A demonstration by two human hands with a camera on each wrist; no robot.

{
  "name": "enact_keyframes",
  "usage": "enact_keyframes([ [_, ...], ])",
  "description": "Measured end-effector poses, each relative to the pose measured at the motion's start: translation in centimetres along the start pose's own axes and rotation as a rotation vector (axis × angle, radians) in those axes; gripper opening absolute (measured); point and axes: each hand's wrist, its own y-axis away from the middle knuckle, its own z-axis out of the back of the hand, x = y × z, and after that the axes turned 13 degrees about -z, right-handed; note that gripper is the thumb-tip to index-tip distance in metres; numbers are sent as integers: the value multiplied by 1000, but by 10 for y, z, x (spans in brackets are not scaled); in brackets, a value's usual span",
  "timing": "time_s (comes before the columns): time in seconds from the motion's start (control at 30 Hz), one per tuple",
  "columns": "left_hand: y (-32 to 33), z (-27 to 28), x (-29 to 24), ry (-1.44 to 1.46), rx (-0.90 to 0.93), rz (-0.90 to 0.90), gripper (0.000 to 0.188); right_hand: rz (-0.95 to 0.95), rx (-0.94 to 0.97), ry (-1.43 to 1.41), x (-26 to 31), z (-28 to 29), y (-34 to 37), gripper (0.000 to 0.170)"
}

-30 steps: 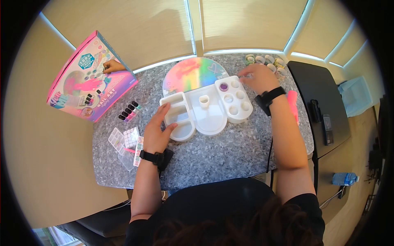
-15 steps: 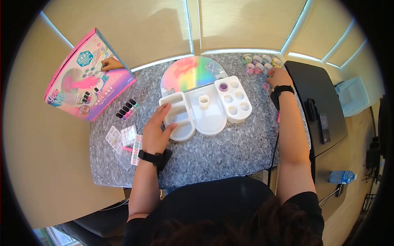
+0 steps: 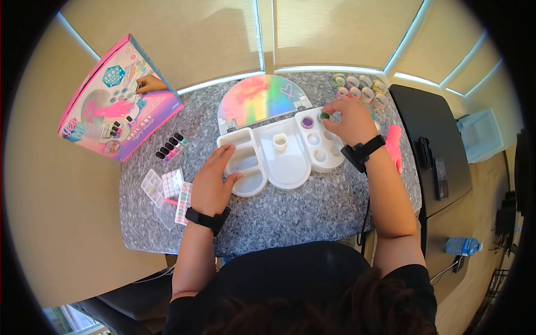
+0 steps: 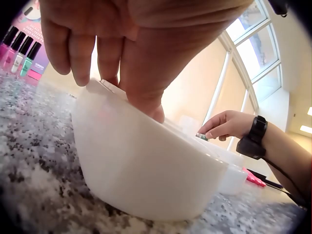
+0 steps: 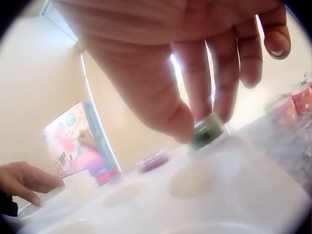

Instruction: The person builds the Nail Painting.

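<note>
**Green Pot at Tray Corner: Hold Status and Hazards**

My right hand (image 3: 354, 120), right of centre in the upper half of the head view, pinches a green pot (image 5: 208, 133) between thumb and fingertips; my outer two fingers stand apart from it. The pot is tilted, at the upper right corner of the white tray (image 3: 286, 170) near mid-frame. I cannot tell whether its base touches the well there.

My left hand (image 3: 213, 176), left of centre, rests on the tray's left section, fingers slightly spread at the rim.

Caution:
- Tilt: the pot's edge could catch on the well rim; letting go at this angle could leave it crooked.
- Narrow pinch: the small pot could twist out of my fingertips.
- Sideways drift: my fingers could knock the purple pot (image 3: 307, 122) in the adjacent well.
- Uneven left-hand pressure: the tray could slide or tip.
</note>
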Motion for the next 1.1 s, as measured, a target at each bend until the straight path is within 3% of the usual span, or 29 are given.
enact_keyframes([
  [0.13,-1,0,0,15,5,6,71,-28,39,67,-3,-5,-4,22],
  [0.33,-3,4,-5,24,36,29,68,75,74,66,-15,9,-9,18],
  [0.4,-3,4,-4,29,38,16,68,-152,135,-194,-29,26,-20,20],
  [0.43,-2,4,-3,29,36,13,69,10,2,-32,-66,22,-30,25],
  [0.47,-2,3,-3,31,35,12,69,10,0,-30,-80,28,-27,25],
  [0.53,-2,3,-3,20,31,5,69,-267,26,357,-93,36,-20,28],
  [0.67,1,1,-3,28,14,6,69,-282,-1,414,-93,36,-9,31],
  [0.73,3,1,-3,39,12,-2,68,-360,11,372,-88,35,-9,24],
  [0.87,6,0,-7,36,9,6,68,-290,9,302,-77,33,-11,20],
  [0.93,8,-2,-5,14,12,-11,68,-49,1,-81,-54,36,-2,18],
  [1.0,9,-2,-8,29,3,2,68,-21,83,-156,8,45,23,14],
  [1.07,10,-2,-11,48,1,8,68,175,-12,-154,24,26,40,14],
  [1.1,9,-2,-12,47,4,16,68,178,-23,-117,31,20,46,13],
])
